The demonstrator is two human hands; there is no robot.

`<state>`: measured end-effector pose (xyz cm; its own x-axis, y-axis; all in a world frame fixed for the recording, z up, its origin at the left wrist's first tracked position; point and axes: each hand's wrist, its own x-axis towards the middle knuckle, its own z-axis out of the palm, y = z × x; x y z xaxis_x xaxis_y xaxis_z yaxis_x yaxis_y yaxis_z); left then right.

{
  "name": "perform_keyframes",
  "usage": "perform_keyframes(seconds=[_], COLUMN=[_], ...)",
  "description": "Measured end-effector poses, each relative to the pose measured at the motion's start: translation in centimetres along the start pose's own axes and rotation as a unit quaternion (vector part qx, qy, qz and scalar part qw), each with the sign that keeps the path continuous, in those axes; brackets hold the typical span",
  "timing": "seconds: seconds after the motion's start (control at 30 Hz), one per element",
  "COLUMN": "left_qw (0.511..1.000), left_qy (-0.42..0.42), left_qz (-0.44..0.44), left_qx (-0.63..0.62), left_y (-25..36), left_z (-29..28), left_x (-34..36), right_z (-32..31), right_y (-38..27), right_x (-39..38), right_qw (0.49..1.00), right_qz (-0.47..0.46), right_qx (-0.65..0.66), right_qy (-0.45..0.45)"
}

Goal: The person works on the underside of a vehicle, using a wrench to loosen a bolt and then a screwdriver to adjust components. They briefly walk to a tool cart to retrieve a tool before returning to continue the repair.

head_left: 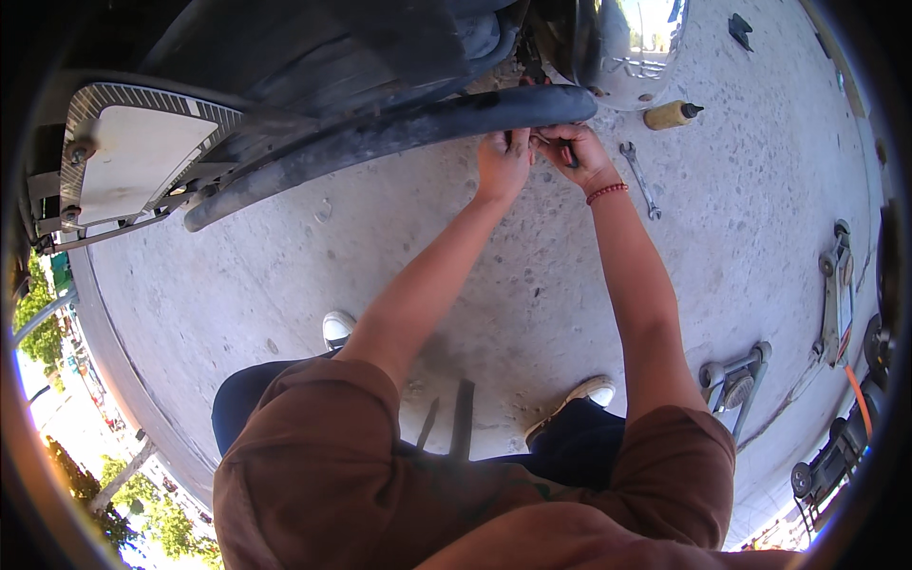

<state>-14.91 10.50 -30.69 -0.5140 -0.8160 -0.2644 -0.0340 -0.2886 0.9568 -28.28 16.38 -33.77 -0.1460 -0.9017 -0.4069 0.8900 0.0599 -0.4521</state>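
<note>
A thick black curved tube [380, 133] runs along the lower side of a vehicle, and both hands meet just beneath its right end. My left hand [503, 163] is closed, its fingertips raised against the tube's underside; what they pinch is hidden. Beside it my right hand [584, 157], with a red bead bracelet at the wrist, is closed around a tool with a red-and-black handle [569, 155]. The tool's working end is out of sight between the fingers. On the floor right of that hand lies a double open-ended wrench [641, 180].
A yellowish bottle with a dark nozzle [668, 116] lies near a shiny chrome part [627, 57]. Farther right is a small black piece [740, 31]. Floor jacks [736, 385] stand at the right. A white plate in a frame [133, 157] hangs at the left.
</note>
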Motion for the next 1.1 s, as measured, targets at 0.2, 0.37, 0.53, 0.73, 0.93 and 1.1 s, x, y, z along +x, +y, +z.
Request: perform_keyframes(seconds=[0.2,0.37,0.53,0.73,0.93,1.1], left_qw=[1.0,0.999,0.999,0.977,0.971,0.97], left_qy=[-0.007,-0.038,-0.038,-0.012,-0.03,-0.029], left_qz=[-0.016,0.007,0.008,0.138,0.084,0.067], left_qx=[-0.004,-0.024,0.033,0.16,0.223,0.233], left_y=[0.8,0.6,1.4,-3.1,-2.6,-2.4], left_z=[-0.2,-0.9,-0.9,-2.7,-3.5,-3.9], left_x=[-0.4,0.3,0.2,2.3,2.1,1.9], right_z=[-1.9,0.2,0.4,-0.6,-1.6,-0.8], right_y=[-0.2,0.1,0.9,3.2,3.3,3.3], right_x=[0.6,0.0,-0.2,1.7,2.0,1.8], right_qw=[0.996,0.993,0.967,0.97,0.967,0.966], right_qz=[0.03,0.036,0.027,0.0,-0.013,-0.024], right_qx=[0.058,0.094,0.17,0.203,0.165,0.167], right_qy=[-0.062,-0.067,-0.187,-0.132,-0.195,-0.196])
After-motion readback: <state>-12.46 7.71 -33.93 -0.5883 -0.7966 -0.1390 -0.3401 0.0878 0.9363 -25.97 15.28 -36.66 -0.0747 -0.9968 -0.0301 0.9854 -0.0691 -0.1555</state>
